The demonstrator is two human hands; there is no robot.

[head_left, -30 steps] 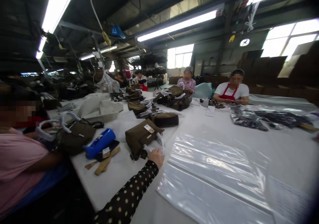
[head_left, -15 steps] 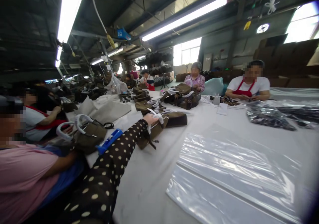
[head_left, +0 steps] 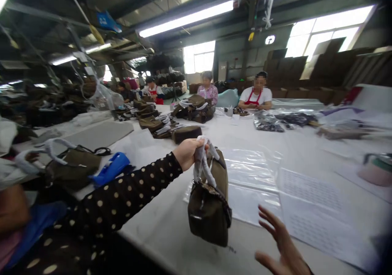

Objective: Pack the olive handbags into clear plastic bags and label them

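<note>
My left hand (head_left: 190, 151) is closed round the white-wrapped handles of a dark olive handbag (head_left: 208, 209). The bag hangs from the handles, tilted, with its narrow end facing me, over the near part of the white table (head_left: 159, 226). To its right, my right hand (head_left: 280, 242) is open, fingers spread, apart from the bag and holding nothing. Behind the bag lie clear plastic bags (head_left: 254, 197), flat on the table.
Printed sheets (head_left: 312, 201) lie right of the plastic. More handbags (head_left: 183, 134) are heaped further back. At left are a blue tape dispenser (head_left: 112, 169) and another handbag (head_left: 73, 165) beside a co-worker's arm (head_left: 14, 209). A pinkish container (head_left: 376, 169) stands at far right.
My left hand has brought the handbag from the heap toward me and rightward, lifting it by its handles. My right hand has come into view. The view has turned right.
</note>
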